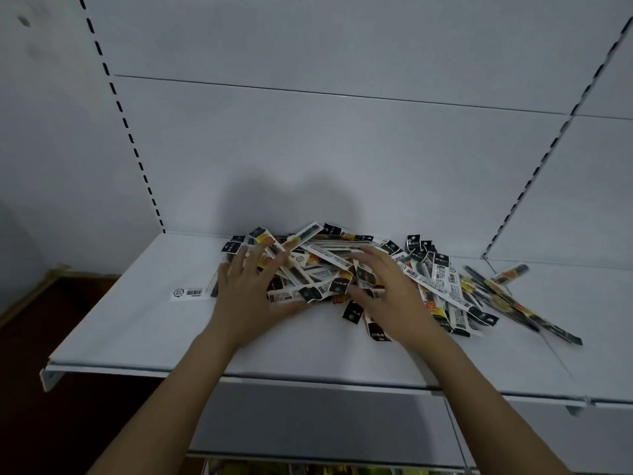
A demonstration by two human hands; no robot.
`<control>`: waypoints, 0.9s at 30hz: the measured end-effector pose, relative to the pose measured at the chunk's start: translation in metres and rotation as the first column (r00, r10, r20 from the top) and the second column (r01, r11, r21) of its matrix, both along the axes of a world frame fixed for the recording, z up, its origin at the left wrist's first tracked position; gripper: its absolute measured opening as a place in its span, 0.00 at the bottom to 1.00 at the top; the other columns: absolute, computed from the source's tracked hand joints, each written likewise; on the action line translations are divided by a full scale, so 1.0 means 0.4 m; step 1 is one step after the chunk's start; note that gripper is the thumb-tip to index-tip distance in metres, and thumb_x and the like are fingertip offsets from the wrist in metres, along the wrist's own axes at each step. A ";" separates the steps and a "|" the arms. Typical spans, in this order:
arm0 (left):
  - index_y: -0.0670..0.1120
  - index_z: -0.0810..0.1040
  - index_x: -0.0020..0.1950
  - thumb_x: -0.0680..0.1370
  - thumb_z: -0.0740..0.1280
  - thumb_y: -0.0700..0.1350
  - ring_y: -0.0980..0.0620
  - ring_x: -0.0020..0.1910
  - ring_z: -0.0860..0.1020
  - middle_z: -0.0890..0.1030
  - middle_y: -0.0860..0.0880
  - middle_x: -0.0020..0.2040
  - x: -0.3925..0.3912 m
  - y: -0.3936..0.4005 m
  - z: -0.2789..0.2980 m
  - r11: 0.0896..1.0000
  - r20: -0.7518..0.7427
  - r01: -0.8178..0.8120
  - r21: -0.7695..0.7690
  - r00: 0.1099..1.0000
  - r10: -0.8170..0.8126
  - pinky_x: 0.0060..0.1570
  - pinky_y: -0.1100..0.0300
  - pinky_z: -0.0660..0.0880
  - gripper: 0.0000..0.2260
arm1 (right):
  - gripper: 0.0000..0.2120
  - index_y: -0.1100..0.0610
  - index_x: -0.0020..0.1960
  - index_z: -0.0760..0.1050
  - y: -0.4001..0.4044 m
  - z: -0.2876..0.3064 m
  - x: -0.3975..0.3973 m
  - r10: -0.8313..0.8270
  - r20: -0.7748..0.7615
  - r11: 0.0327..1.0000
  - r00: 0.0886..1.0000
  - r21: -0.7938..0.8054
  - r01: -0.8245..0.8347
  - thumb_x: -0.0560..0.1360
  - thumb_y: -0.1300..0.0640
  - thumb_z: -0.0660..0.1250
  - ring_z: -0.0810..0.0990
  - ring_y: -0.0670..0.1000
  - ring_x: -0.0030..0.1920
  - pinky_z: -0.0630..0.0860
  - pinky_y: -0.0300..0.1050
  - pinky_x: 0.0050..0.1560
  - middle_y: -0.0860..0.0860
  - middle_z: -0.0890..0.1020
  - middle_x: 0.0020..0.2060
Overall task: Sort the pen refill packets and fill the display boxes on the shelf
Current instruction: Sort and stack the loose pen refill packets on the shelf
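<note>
A loose heap of long black-and-white plastic pen refill packets (359,269) is spread across the white metal shelf (137,330). It is pressed from the near side by the left hand (246,296) and right hand (390,293), fingers spread and straight, nothing gripped.

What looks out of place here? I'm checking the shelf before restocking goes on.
The pen refill packets lie in a jumbled heap on the shelf, crossing at all angles, with both hands, left and right, spread on it. One packet lies apart to the left. No display boxes are in view.
</note>
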State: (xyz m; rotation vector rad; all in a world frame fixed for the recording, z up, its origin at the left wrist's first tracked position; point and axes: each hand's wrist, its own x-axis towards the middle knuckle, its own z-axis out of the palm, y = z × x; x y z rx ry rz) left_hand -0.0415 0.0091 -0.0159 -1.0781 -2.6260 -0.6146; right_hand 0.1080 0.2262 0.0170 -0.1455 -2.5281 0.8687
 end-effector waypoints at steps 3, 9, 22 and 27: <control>0.69 0.53 0.77 0.60 0.42 0.85 0.45 0.80 0.50 0.51 0.54 0.81 -0.006 0.007 -0.006 0.984 0.092 0.027 -0.178 0.996 -0.011 0.75 0.37 0.39 0.47 | 0.19 0.47 0.69 0.71 0.032 0.036 0.042 -0.150 -0.113 0.986 0.982 0.059 0.157 0.79 0.50 0.66 0.65 0.41 0.70 0.61 0.39 0.70 0.42 0.71 0.68; 0.60 0.67 0.75 0.62 0.39 0.84 0.46 0.73 0.62 0.65 0.56 0.76 -0.005 0.011 0.002 0.992 0.085 0.083 -0.091 0.994 -0.075 0.73 0.44 0.60 0.49 | 0.33 0.42 0.77 0.58 0.110 0.015 0.072 -0.447 0.421 0.894 0.789 0.226 0.386 0.75 0.30 0.55 0.53 0.58 0.78 0.56 0.69 0.72 0.50 0.57 0.78; 0.55 0.80 0.56 0.73 0.58 0.67 0.48 0.59 0.75 0.80 0.56 0.57 0.004 0.007 -0.012 0.999 -0.150 0.036 0.027 0.988 -0.031 0.54 0.48 0.70 0.22 | 0.14 0.59 0.62 0.78 0.058 -0.077 -0.025 -0.178 -0.258 0.945 0.949 0.225 0.239 0.78 0.65 0.62 0.74 0.55 0.61 0.70 0.59 0.64 0.54 0.78 0.59; 0.51 0.82 0.58 0.74 0.62 0.63 0.48 0.50 0.74 0.81 0.53 0.53 0.004 0.007 -0.015 0.987 -0.122 0.113 0.115 0.988 -0.099 0.49 0.49 0.74 0.21 | 0.25 0.54 0.67 0.76 0.044 -0.087 0.004 -0.100 -0.054 0.959 0.994 0.262 0.111 0.72 0.54 0.57 0.70 0.55 0.68 0.67 0.57 0.69 0.52 0.75 0.67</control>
